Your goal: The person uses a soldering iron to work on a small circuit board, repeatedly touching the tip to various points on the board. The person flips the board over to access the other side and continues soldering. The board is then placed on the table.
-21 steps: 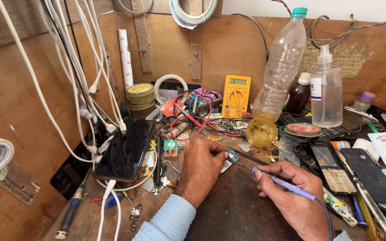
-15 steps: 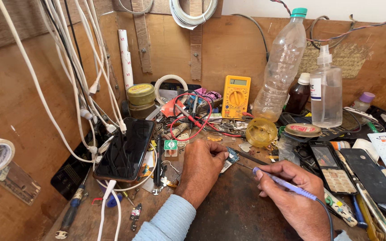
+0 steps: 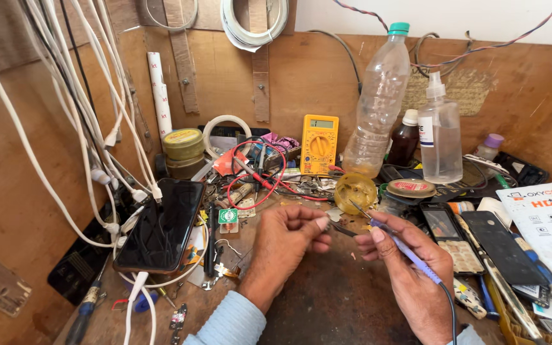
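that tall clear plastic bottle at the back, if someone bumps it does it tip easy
Probably yes. The plastic bottle is tall and narrow, already leans against the back wall, and looks nearly empty, so it is likely light and top-heavy. Its thin, dented sides suggest it would flex when squeezed. Lying down, its round body would likely roll into the spray bottle.

A single head-worn camera looks steeply down and forward from close above a cluttered wooden workbench (image 3: 327,300), facing its back wall, with the left hand (image 3: 285,246) and right hand (image 3: 410,271) low in the centre of the frame.
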`<action>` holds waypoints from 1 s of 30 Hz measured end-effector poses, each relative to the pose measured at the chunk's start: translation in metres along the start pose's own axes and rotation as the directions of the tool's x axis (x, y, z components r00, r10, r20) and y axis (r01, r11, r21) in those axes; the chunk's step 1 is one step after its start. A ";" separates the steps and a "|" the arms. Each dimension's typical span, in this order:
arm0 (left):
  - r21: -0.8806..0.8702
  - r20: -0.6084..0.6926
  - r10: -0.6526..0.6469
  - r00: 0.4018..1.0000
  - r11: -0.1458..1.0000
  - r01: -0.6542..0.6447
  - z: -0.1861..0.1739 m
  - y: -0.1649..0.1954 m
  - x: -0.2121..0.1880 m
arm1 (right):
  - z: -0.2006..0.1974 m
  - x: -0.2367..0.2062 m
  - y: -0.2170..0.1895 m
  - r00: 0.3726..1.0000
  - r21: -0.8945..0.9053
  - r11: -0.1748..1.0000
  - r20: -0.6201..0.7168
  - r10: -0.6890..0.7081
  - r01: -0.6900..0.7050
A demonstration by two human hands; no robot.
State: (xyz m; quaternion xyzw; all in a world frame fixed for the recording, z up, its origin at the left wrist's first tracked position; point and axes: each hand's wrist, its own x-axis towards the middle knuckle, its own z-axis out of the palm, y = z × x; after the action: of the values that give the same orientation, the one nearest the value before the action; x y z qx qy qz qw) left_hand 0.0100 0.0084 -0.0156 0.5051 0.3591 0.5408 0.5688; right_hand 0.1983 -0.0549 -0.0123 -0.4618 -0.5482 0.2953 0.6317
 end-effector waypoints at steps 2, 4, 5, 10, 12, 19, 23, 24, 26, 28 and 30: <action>-0.076 0.069 -0.026 0.997 0.997 0.031 0.002 -0.004 -0.002 | -0.001 0.001 0.001 1.000 -0.045 0.999 0.019 -0.007 0.008; -0.109 0.110 -0.038 0.993 0.993 0.050 0.004 -0.008 -0.002 | -0.003 0.001 0.002 0.999 -0.058 0.998 0.041 -0.009 0.011; -0.103 0.113 -0.040 0.993 0.993 0.052 0.005 -0.010 -0.002 | -0.003 0.001 0.002 0.998 -0.047 0.999 0.056 -0.004 0.007; -0.069 0.117 -0.018 0.993 0.997 0.026 0.009 -0.015 -0.002 | -0.003 0.002 0.005 0.987 -0.053 0.990 0.081 0.137 -0.133; -0.076 0.145 -0.011 0.989 0.997 0.022 0.010 -0.016 -0.001 | -0.003 0.003 0.006 0.986 -0.048 0.990 0.092 0.137 -0.133; 0.141 0.150 0.027 0.988 0.989 -0.048 0.011 -0.014 -0.006 | -0.004 0.005 0.017 0.995 -0.122 0.992 0.082 0.054 -0.043; 0.188 0.173 0.029 0.985 0.980 -0.062 0.012 -0.013 -0.008 | -0.002 0.007 0.021 0.997 -0.185 0.981 0.066 -0.047 0.059; 0.189 0.174 0.028 0.984 0.980 -0.061 0.012 -0.013 -0.008 | -0.002 0.007 0.022 0.997 -0.198 0.978 0.051 -0.061 0.070; 0.138 0.126 0.034 0.991 0.989 -0.052 0.013 -0.013 -0.006 | -0.002 0.008 0.021 0.997 -0.168 0.982 0.017 -0.080 0.082; 0.078 0.083 0.026 0.996 0.996 -0.032 0.013 -0.013 -0.005 | -0.002 0.008 0.019 0.998 -0.130 0.990 -0.004 -0.058 0.057; 0.011 0.051 0.005 0.999 1.000 -0.006 0.011 -0.013 -0.002 | -0.001 0.007 0.016 1.000 -0.082 0.997 -0.014 0.002 -0.004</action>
State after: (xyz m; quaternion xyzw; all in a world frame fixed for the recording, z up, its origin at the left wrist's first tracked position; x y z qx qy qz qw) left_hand 0.0235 0.0053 -0.0254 0.5228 0.3459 0.5272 0.5737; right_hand 0.2034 -0.0421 -0.0240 -0.4902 -0.5549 0.2703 0.6153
